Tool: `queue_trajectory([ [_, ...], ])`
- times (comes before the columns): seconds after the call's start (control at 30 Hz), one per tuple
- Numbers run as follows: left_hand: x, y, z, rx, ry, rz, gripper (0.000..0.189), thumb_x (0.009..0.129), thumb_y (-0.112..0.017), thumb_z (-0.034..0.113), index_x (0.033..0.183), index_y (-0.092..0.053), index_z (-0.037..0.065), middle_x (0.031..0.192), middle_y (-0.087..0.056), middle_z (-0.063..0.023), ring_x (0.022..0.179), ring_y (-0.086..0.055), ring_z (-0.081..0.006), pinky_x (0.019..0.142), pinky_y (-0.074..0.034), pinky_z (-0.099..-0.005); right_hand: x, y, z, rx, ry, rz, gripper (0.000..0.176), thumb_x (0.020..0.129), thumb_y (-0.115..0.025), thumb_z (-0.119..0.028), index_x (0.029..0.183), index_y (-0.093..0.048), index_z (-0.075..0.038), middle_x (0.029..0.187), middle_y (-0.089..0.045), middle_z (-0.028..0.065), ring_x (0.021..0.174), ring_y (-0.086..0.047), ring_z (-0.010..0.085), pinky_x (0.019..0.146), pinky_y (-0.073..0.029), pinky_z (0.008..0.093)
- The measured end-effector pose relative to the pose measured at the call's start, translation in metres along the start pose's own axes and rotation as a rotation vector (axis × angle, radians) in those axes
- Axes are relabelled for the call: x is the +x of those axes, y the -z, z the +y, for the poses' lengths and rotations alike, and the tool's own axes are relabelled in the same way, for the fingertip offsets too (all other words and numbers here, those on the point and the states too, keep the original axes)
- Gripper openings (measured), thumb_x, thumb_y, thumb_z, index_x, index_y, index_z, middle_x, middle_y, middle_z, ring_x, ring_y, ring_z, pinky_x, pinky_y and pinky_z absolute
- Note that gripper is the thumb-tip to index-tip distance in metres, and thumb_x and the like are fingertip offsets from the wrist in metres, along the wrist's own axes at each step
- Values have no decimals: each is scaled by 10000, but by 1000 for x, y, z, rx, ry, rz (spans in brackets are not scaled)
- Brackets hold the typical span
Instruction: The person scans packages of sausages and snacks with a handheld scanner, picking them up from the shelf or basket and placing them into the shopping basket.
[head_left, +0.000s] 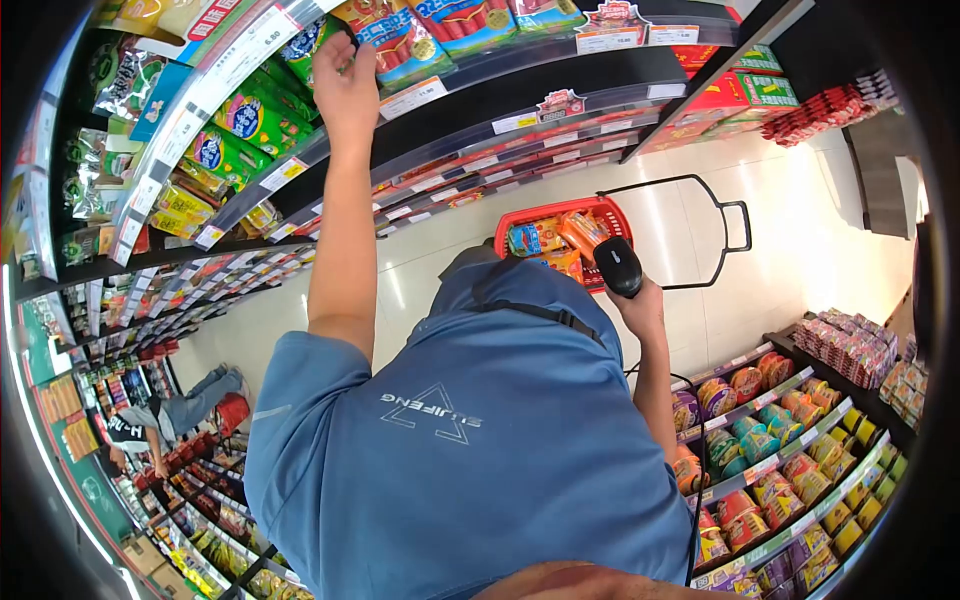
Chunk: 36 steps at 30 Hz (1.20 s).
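Observation:
My left hand [346,78] is raised to the upper shelf at the packs of sausages [392,38], its fingers apart and slightly curled. Whether the fingertips touch a pack, I cannot make out. Green snack bags [248,118] lie just left of this wrist. Low on my right side, my right hand [643,305] is wrapped around a black barcode scanner [617,266], whose cable [702,440] trails down past my hip. Beyond the scanner, a red shopping basket [513,214] on the floor holds orange and blue snack packs [582,232].
The basket's long black handle [722,262] stretches out over the pale floor [790,220]. Shelves with cup noodles [740,515] stand at the right. Stacked packs [845,345] sit behind them. At the far left, another person [150,430] is near a red basket [232,412].

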<state>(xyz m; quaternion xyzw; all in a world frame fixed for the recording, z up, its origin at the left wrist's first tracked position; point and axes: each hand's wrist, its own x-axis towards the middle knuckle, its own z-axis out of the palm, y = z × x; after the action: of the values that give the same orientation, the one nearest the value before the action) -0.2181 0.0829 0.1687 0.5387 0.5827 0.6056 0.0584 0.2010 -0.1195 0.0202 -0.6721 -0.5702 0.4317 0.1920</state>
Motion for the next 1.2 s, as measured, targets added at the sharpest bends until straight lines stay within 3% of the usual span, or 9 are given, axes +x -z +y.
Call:
queue_trajectory([
  [0.1,23,-10,-31,-17,104,18,609,834,-750,273,1217,-478,-116,1147,-637,-171,971,-648,-228,870,-507,-322,7,-5,-11,-7,14,16,368,708,-811,-183,1007,-677,-14,886,-717,188,862,-710,321,761,-542,383],
  [0.17,29,-16,-33,1,209,-70,714,794,-781,351,1233,-467,-118,1162,-644,-195,1002,-653,-229,876,-505,-326,10,-9,-16,-19,7,18,371,706,-814,-185,1003,-676,-10,885,-718,187,861,-710,319,760,-542,383],
  [0.3,30,-17,-15,134,212,-65,759,773,-794,388,1242,-468,-112,1118,-659,-193,997,-655,-215,878,-501,-311,9,-22,-26,31,-14,28,396,706,-819,-194,1023,-672,-8,894,-723,178,868,-713,308,766,-541,384],
  [0.4,35,-18,-35,184,59,-122,817,734,-855,292,1292,-424,-123,1143,-647,-199,1024,-652,-221,872,-518,-308,5,-30,-40,22,-34,8,423,706,-822,-204,1060,-671,-29,910,-724,172,886,-712,306,776,-541,384],
  [0.5,38,-20,-30,49,145,-72,771,726,-864,261,1261,-454,-113,1119,-656,-181,1013,-653,-206,871,-518,-310,5,-39,-45,17,-33,-11,450,707,-824,-218,1095,-668,-51,926,-723,171,903,-709,308,786,-540,384],
  [0.7,51,-14,-50,-93,227,-205,571,768,-829,173,1184,-524,-70,1086,-664,-122,960,-642,-158,863,-506,-296,7,-47,-55,-57,-31,-8,472,718,-820,-253,1117,-661,-57,941,-718,181,914,-704,320,796,-540,390],
  [0.8,51,-16,-51,-307,257,-203,442,802,-798,128,1136,-568,-47,1075,-665,-98,931,-635,-146,858,-492,-280,5,-49,-62,-70,-44,3,475,720,-819,-271,1114,-662,-59,941,-717,183,918,-701,326,800,-539,392],
  [0.87,50,-19,-39,-621,178,-103,380,828,-772,102,1129,-584,-34,1081,-661,-92,935,-634,-143,870,-483,-273,5,-51,-65,-58,-51,16,474,720,-818,-281,1110,-663,-59,940,-716,183,919,-700,328,802,-539,391],
  [1.2,49,11,-11,-863,235,-139,397,847,-706,12,1207,-548,-42,1158,-636,-115,1029,-639,-201,885,-524,-336,0,-57,-74,-173,2,46,489,760,-753,-361,1136,-650,-66,855,-697,211,839,-675,385,773,-531,452],
])
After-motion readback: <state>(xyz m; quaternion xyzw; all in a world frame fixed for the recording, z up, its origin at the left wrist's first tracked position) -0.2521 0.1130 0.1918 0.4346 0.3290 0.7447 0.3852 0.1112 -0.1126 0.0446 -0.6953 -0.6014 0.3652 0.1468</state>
